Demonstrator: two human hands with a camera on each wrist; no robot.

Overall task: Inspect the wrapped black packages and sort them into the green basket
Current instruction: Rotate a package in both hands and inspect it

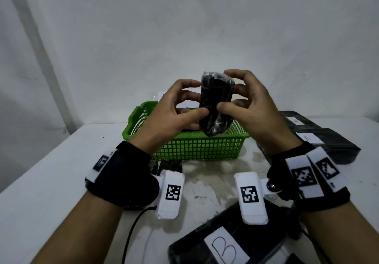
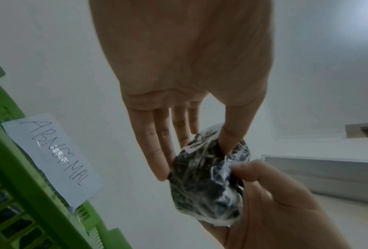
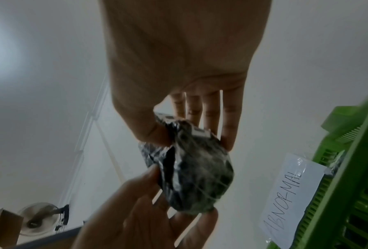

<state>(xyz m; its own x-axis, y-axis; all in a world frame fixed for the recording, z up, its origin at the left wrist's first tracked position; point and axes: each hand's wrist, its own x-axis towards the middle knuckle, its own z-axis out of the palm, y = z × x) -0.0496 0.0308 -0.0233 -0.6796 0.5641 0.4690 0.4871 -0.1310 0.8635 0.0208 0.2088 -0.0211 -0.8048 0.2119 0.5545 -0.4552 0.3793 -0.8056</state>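
A black package (image 1: pixel 215 103) wrapped in clear film stands upright in the air above the green basket (image 1: pixel 196 148). My left hand (image 1: pixel 176 107) grips its left side, thumb on the front and fingers behind. My right hand (image 1: pixel 246 101) grips its right side the same way. Seen in the left wrist view, the package (image 2: pixel 208 183) is pinched between thumb and fingers, with the other hand below it. The right wrist view has the package (image 3: pixel 196 173) held likewise. A paper label reading ABNORMAL (image 2: pixel 55 156) hangs on the basket's far rim (image 2: pixel 12 176).
A black tray labelled B (image 1: pixel 227 245) lies near the front edge of the white table (image 1: pixel 51 181). Black trays with paper labels (image 1: pixel 328 140) sit at the right. A small dark object (image 1: pixel 170 165) lies in front of the basket. A white wall rises behind.
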